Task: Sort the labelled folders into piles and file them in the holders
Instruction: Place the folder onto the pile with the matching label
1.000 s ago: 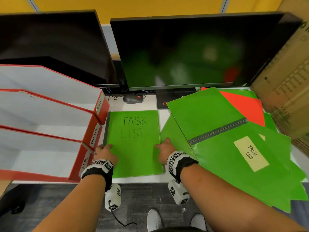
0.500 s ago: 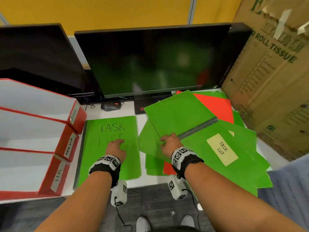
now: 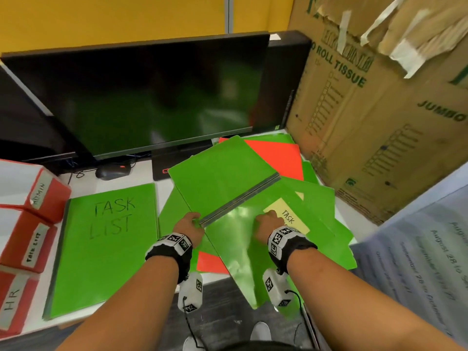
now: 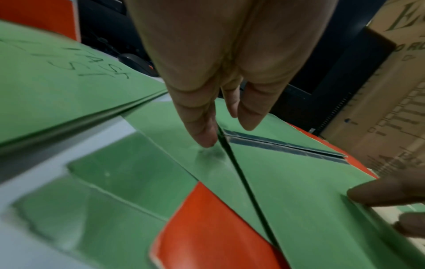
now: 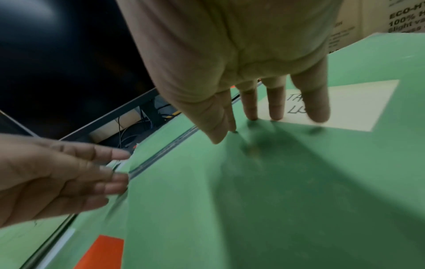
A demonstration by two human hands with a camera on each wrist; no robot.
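A green folder (image 3: 106,249) with TASK LIST handwritten on it lies flat at the desk's front left. To its right a heap of green and red folders (image 3: 276,155) spreads out, topped by an opened green folder (image 3: 243,249) with a yellow TASK LIST label (image 3: 291,216). My left hand (image 3: 192,220) (image 4: 220,131) touches the near end of that folder's grey spine with straight fingers. My right hand (image 3: 268,219) (image 5: 271,120) presses flat on its cover, fingertips at the label's edge. Red holders (image 3: 38,198) marked ADMIN, TASK LIST and HR stand at the left.
Two dark monitors (image 3: 152,97) and a mouse (image 3: 111,171) line the back of the white desk (image 3: 164,188). A large cardboard box (image 3: 379,122) walls off the right. The open folder overhangs the desk's front edge.
Both hands have left the handwritten TASK LIST folder and moved right onto the heap. The left went from that folder to the spine end, the right onto the labelled cover.
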